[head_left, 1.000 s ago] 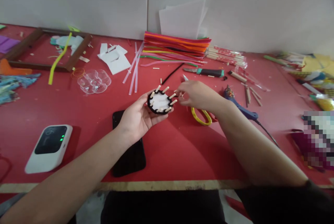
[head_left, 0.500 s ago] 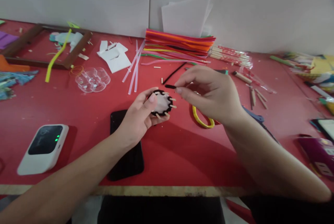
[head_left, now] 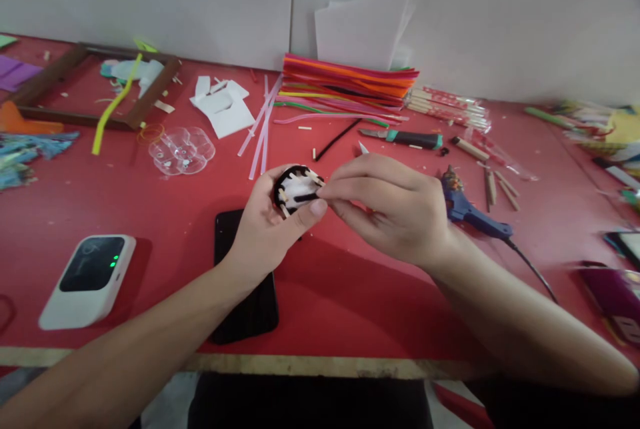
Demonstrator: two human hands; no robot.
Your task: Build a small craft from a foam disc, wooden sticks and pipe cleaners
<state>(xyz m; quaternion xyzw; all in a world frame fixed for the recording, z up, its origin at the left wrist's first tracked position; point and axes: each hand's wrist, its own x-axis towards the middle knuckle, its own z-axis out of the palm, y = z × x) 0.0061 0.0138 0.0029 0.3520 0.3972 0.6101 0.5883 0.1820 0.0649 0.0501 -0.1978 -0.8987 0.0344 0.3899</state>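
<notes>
My left hand (head_left: 270, 225) grips a small round white disc (head_left: 296, 190) that has a black pipe cleaner woven round short wooden pegs on its rim. It holds the disc tilted above the red table (head_left: 125, 215). My right hand (head_left: 395, 205) meets it from the right, its fingertips pinched on the black pipe cleaner's free end (head_left: 306, 197) lying across the disc. Both hands touch at the disc.
A black phone (head_left: 245, 282) lies under my left wrist and a white router (head_left: 87, 279) at the left. A blue glue gun (head_left: 467, 209), a knife (head_left: 405, 137), wooden sticks (head_left: 493, 182), a stack of coloured pipe cleaners (head_left: 345, 85), a clear plastic piece (head_left: 181, 150) and a wooden frame (head_left: 95, 92) lie behind.
My right hand has come down and left with the black pipe cleaner end, from above the disc onto it. My left hand has tilted the disc and closed its thumb over the rim.
</notes>
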